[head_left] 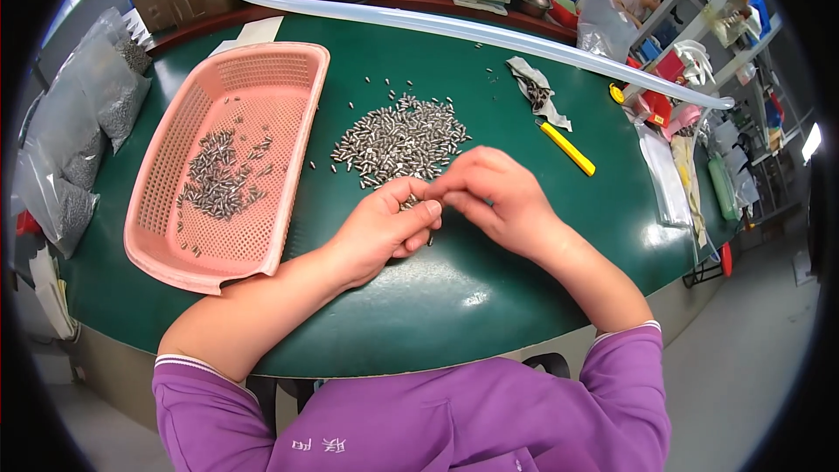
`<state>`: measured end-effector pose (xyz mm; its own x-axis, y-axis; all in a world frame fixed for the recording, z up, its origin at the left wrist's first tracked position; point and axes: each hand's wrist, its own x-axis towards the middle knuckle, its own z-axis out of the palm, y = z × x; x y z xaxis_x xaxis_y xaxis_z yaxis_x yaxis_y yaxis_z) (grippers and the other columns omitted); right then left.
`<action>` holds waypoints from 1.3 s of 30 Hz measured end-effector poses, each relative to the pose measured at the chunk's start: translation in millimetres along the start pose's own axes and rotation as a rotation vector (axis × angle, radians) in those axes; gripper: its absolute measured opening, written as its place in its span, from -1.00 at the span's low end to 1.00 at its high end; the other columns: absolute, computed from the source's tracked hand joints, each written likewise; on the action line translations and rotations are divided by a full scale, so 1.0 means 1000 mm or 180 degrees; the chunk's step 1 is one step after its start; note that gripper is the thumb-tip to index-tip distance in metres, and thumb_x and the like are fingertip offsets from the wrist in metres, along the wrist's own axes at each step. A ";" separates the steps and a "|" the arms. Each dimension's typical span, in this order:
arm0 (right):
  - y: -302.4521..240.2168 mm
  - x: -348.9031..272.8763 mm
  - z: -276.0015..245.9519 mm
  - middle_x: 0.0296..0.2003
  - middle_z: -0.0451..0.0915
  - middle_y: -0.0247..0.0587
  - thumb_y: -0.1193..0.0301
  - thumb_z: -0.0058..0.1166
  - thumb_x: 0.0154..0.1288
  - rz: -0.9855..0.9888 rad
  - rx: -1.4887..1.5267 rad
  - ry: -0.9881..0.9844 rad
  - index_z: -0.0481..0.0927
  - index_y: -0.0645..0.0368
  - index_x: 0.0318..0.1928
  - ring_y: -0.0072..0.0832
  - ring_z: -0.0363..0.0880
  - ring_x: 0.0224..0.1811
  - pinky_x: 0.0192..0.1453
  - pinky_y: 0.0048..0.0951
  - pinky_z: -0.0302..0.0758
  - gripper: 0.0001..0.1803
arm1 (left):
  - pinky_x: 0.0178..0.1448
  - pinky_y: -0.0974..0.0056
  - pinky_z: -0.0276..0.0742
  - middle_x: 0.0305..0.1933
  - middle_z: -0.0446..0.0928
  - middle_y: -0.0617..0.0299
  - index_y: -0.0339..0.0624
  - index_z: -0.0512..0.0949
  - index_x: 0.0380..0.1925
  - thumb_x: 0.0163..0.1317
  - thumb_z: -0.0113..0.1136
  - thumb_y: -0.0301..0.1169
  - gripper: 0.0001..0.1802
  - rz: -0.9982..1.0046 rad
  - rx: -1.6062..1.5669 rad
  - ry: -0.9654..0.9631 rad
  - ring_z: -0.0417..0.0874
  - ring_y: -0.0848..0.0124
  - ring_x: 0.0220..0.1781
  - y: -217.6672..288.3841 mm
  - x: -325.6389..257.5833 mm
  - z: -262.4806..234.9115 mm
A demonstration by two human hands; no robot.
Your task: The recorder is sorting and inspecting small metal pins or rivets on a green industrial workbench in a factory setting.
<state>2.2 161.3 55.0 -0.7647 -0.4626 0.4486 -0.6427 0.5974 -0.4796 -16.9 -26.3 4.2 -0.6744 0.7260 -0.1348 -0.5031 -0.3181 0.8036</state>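
My left hand (395,225) is closed, palm up, around a few small metal pins; one pin (429,240) pokes out under its fingers. My right hand (498,197) meets it at the fingertips, thumb and forefinger pinched together; what lies between them is too small to make out. Just beyond both hands a heap of small, silvery, bullet-shaped metal pins (402,135) lies on the green table (384,332). To the left stands a pink plastic basket (164,170) with perforated walls, holding a smaller, looser heap of similar pins (223,175).
A yellow utility knife (568,149) lies to the right, below a crumpled grey cloth (537,92). Clear bags of metal parts (79,140) line the left edge. A long pale tube (454,28) spans the far side. Another person (631,2) is in the background.
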 end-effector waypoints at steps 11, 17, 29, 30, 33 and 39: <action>0.035 -0.023 0.004 -0.32 0.51 -0.25 0.62 0.01 0.03 0.0863 -0.1838 0.0099 0.63 0.05 -0.22 -0.28 0.51 -0.23 -0.17 -0.32 0.50 -0.71 | -0.62 0.56 0.07 -0.40 0.39 0.26 -0.20 0.41 -0.23 0.36 -0.09 -0.33 -0.82 0.0011 -0.0141 0.0135 0.25 0.61 -0.62 0.004 0.000 0.000; 0.042 -0.015 0.011 -0.30 0.49 -0.23 0.62 0.05 0.05 0.0489 -0.1023 0.0339 0.60 0.03 -0.14 -0.26 0.49 -0.23 -0.18 -0.33 0.47 -0.67 | -0.60 0.55 0.09 -0.39 0.40 0.28 -0.19 0.41 -0.23 0.34 -0.06 -0.29 -0.80 -0.0008 -0.0198 0.0097 0.29 0.62 -0.59 0.003 0.001 -0.002; 0.037 -0.010 0.020 -0.38 0.51 -0.25 0.50 0.15 0.06 0.0709 -0.0918 0.0487 0.59 0.12 -0.29 -0.29 0.50 -0.28 -0.22 -0.33 0.47 -0.85 | -0.62 0.55 0.07 -0.38 0.40 0.24 -0.19 0.41 -0.22 0.31 -0.07 -0.39 -0.86 -0.0043 -0.0170 0.0148 0.26 0.60 -0.60 0.004 0.002 0.000; 0.036 -0.010 0.020 -0.39 0.51 -0.24 0.50 0.15 0.06 0.0581 -0.1099 0.0535 0.59 0.13 -0.30 -0.28 0.51 -0.29 -0.22 -0.32 0.47 -0.86 | -0.62 0.55 0.07 -0.38 0.40 0.23 -0.19 0.41 -0.22 0.31 -0.07 -0.39 -0.86 -0.0041 -0.0181 0.0144 0.26 0.60 -0.60 0.004 0.002 0.000; 0.044 -0.012 0.021 -0.40 0.51 -0.23 0.50 0.15 0.06 0.0606 -0.1171 0.0483 0.58 0.14 -0.31 -0.28 0.51 -0.30 -0.21 -0.32 0.47 -0.87 | -0.62 0.54 0.07 -0.38 0.40 0.23 -0.19 0.41 -0.22 0.31 -0.09 -0.40 -0.87 -0.0036 -0.0221 0.0125 0.26 0.60 -0.60 0.004 0.001 -0.002; 0.046 -0.018 0.013 -0.41 0.51 -0.24 0.51 0.15 0.06 0.0727 -0.1245 0.0333 0.56 0.17 -0.35 -0.27 0.51 -0.31 -0.24 -0.30 0.46 -0.91 | -0.62 0.54 0.08 -0.37 0.40 0.22 -0.19 0.40 -0.22 0.31 -0.10 -0.41 -0.87 -0.0052 -0.0222 0.0132 0.26 0.59 -0.60 0.005 0.001 0.001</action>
<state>-13.9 188.2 14.8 -0.8629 -0.2339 0.4479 -0.3774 0.8877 -0.2636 -19.6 -26.7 8.9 -0.6868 0.7061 -0.1726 -0.5496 -0.3491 0.7590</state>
